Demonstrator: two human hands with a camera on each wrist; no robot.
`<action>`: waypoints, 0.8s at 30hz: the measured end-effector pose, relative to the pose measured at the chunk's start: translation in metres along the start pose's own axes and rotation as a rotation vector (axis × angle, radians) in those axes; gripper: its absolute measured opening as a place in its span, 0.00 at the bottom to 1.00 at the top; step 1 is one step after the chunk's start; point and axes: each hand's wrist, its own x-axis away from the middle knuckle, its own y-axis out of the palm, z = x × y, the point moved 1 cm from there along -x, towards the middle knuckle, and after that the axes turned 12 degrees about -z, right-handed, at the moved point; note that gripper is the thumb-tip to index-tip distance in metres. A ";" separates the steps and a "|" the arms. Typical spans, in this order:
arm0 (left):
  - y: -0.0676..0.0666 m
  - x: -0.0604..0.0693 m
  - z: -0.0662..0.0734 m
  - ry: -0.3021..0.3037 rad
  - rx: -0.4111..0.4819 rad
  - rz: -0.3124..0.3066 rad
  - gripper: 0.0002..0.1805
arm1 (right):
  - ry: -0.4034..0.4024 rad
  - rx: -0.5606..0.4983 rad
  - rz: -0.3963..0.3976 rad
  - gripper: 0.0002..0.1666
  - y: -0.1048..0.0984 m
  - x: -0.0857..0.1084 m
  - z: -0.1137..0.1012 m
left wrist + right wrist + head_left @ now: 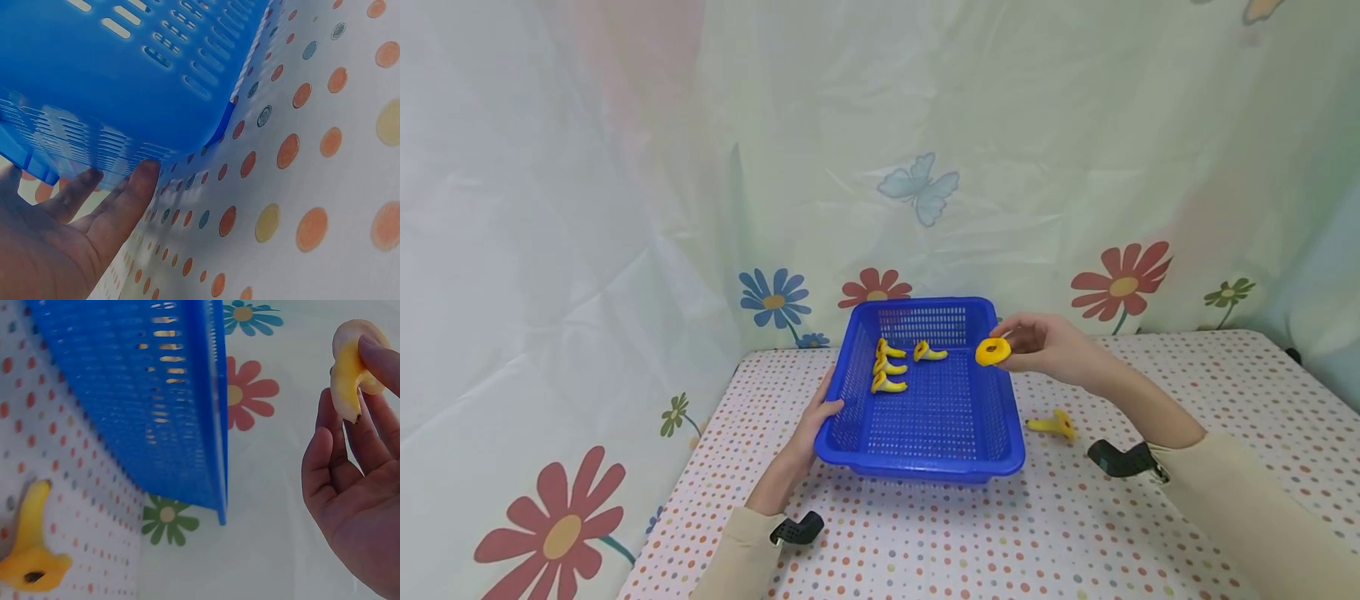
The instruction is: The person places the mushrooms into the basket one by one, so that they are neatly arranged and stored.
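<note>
My left hand [805,425] grips the left side of a blue plastic basket [917,465], thumb over its rim. The left wrist view shows the basket's underside [144,81] above the fingers of that hand [56,244]. Beyond the basket's right rim, my right hand [1048,350] pinches a yellow trumpet-shaped piece [993,352]. In the right wrist view, the thumb of my right hand [356,494] presses on this curved piece [347,375]. Several similar yellow pieces [890,383] lie in the basket's left part, one [931,352] a little apart.
Another yellow piece [1054,425] lies on the dotted tablecloth [940,542] right of the basket, and shows in the right wrist view [31,550]. A flower-printed curtain [1000,208] hangs behind the table and along its left side.
</note>
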 end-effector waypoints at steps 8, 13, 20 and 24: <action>-0.001 0.000 0.000 0.003 -0.011 0.002 0.42 | -0.041 0.003 -0.049 0.19 -0.004 -0.044 -0.014; 0.002 -0.002 0.001 0.007 -0.001 -0.001 0.42 | -0.026 0.057 -0.064 0.21 -0.008 -0.067 -0.015; 0.002 -0.003 0.002 0.020 -0.003 -0.003 0.42 | 0.003 0.087 -0.067 0.23 -0.007 -0.097 -0.007; 0.001 -0.002 0.001 0.008 -0.020 0.002 0.42 | 0.012 0.064 -0.102 0.23 -0.005 -0.110 0.001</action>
